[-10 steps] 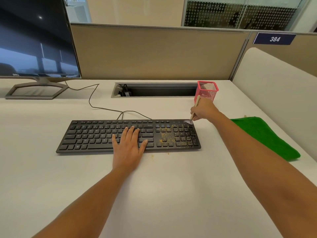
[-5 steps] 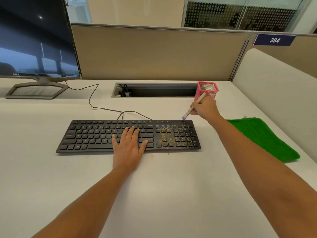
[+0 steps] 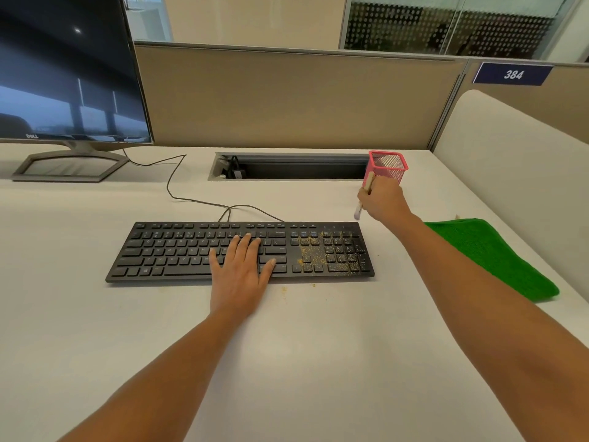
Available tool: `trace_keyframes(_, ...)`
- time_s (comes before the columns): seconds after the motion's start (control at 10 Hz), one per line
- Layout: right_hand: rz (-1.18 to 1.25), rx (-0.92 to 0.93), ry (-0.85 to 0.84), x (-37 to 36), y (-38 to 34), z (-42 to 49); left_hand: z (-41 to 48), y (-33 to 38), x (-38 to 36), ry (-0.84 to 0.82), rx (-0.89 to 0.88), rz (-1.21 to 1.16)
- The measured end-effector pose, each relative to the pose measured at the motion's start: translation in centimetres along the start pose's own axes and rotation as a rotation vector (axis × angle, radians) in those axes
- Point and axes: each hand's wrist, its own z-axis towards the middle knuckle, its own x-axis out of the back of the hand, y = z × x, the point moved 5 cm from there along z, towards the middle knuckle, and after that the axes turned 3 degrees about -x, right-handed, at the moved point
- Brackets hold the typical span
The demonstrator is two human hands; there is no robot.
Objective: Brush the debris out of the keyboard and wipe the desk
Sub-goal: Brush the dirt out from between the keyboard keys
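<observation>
Yellow-brown grit [image 3: 318, 255] covers the numpad end of the black plastic keyboard [image 3: 191, 250], with specks on the matte white desk [image 3: 287, 362]: brushing looks barely begun, wiping not started. Hands: left hand [image 3: 239, 272] flat, fingers spread on the keys; right hand [image 3: 382, 202] grips the slim wooden-handled brush [image 3: 368, 183] just beyond the keyboard's far right corner. Fuzzy green cloth [image 3: 490, 253] lies untouched at right.

The left hand [image 3: 240, 272] is bare, with its back, four fingers and thumb all in view. The right hand [image 3: 382, 200] is bare too, showing its back and knuckles. Behind them, the left forearm [image 3: 153, 378] and right forearm [image 3: 484, 301] are bare as far as the view reaches.
</observation>
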Motion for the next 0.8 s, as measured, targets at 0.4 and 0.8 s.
trace_keyframes(0.4,-0.134,-0.045,-0.191,-0.2,-0.5,0.4,0.0,-0.1,-0.1,0.007,-0.005,-0.001)
trace_keyframes(0.8,0.369,-0.152,-0.162,-1.9,0.1,0.3,0.1,-0.1,-0.1,0.010,-0.005,0.000)
